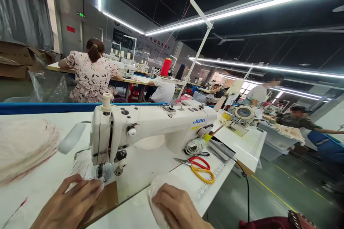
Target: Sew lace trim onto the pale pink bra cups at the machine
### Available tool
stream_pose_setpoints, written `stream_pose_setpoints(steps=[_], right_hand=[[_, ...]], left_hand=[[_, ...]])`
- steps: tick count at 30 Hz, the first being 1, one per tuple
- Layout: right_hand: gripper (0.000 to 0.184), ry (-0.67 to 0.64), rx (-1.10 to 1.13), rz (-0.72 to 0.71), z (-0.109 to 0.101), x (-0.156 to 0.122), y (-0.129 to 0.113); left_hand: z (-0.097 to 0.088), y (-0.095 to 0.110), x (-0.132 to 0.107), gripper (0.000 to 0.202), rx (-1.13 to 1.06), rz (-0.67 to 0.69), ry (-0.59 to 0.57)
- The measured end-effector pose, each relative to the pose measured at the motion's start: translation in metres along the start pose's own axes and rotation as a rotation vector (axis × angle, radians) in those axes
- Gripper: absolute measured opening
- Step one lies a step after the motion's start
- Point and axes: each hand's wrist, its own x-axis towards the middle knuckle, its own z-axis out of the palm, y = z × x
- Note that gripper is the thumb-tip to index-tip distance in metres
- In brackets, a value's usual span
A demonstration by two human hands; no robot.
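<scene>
A white sewing machine (161,121) stands across the table in front of me. My left hand (72,200) is beside its presser foot (100,171), with the fingers bent and their tips close together; whatever lies between them is hidden. Whitish, sheer material (82,164) shows just behind these fingers. My right hand (177,204) is closed over a rounded white fabric piece (156,189) at the table's front, its fingers bent and pressed together. A brown plate (110,196) lies on the machine bed between the hands.
At the left lies a stack of rounded white fabric pieces (24,146) with reddish edges. Scissors (200,168) with red and yellow handles and a coil of pale cord (195,146) lie right of the machine. Another machine (243,114) and several people are beyond.
</scene>
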Motion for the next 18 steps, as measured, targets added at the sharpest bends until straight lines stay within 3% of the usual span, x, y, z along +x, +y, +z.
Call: stream_pose_setpoints(steps=[3, 7, 13, 18], right_hand=[[0.02, -0.021, 0.023, -0.051, 0.012, 0.006, -0.005], [0.012, -0.041, -0.01, -0.199, 0.029, 0.035, -0.014], [0.011, -0.165, 0.002, -0.263, 0.029, 0.089, -0.019], [0.011, -0.074, -0.034, -0.314, 0.043, 0.108, -0.012]], left_hand=[[-0.007, 0.006, 0.014, 0.037, -0.071, -0.024, 0.049], [-0.018, 0.013, 0.025, 0.04, -0.092, -0.116, -0.024], [-0.025, 0.021, 0.034, 0.035, -0.063, -0.149, -0.064], [-0.023, 0.02, 0.036, 0.036, -0.035, -0.159, -0.079]])
